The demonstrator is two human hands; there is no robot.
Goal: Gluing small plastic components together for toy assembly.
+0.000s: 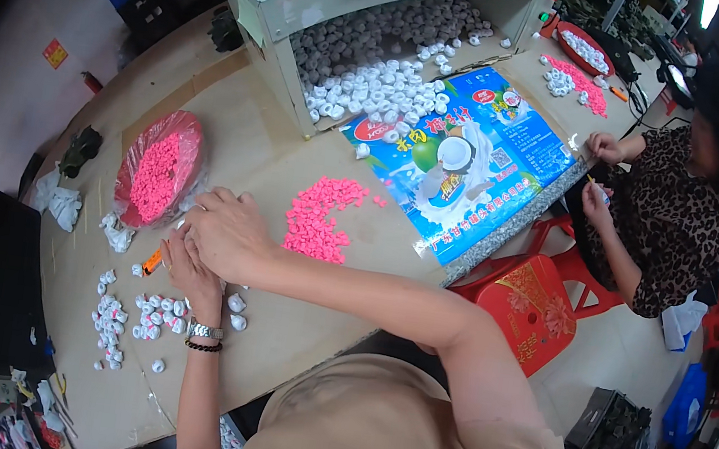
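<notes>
White rounded pieces (109,319) lie in a loose cluster on the worktop (246,323), below and left of the left hand (191,280); nearer that hand is a second group, pieces with pink showing among them (158,318). Both hands meet here, the right hand (227,230) arching over the left, fingers bent and close together with little gap between them. A whitish bit shows at the fingertips, but the hands hide most of it, so I cannot tell what they grip or how far each finger pair is open. An orange object (154,262) sits just beside the left fingers. Beyond the hands stands a plastic-lined red bowl (122,204) of pink pieces (154,175); a pink pile (322,220) lies right of the right hand.
</notes>
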